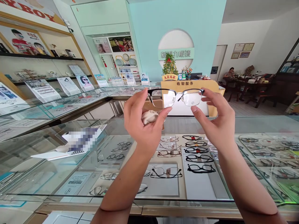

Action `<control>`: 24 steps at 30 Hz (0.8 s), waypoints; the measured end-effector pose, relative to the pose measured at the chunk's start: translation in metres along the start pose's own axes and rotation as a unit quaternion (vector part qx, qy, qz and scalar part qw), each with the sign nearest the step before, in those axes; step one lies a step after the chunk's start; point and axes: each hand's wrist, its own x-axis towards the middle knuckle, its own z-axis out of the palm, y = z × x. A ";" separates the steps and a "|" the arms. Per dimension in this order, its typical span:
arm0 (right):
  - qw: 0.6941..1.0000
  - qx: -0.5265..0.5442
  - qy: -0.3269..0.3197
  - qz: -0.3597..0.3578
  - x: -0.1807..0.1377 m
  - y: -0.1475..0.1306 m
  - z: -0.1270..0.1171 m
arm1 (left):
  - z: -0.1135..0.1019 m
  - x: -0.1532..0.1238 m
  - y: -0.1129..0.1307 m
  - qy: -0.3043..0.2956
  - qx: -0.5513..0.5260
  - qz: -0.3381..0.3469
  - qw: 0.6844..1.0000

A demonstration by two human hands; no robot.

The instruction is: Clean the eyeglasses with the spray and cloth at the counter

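A pair of eyeglasses [179, 93] with a dark browline and clear lenses is held up in front of me, above the glass display counter. My left hand [146, 121] pinches its left end and also keeps a crumpled whitish cloth [149, 117] against the palm. At the other end, my right hand [216, 115] grips the frame near the hinge, its thumb by the lower rim. The lenses face away from me, and a small mark shows on the right lens.
Below my arms, the glass counter [173, 203] holds rows of eyeglass frames [199, 158]. On its left top lies an open printed leaflet [79, 141]. Further glass cases [77, 96] run along the left. A wooden cash desk [213, 88] stands ahead, and a person [230, 73] sits far right.
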 end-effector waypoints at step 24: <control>0.992 -0.070 0.074 -0.073 -0.006 -0.011 0.005 | 0.014 -0.005 -0.011 -0.031 -0.085 -0.092 0.992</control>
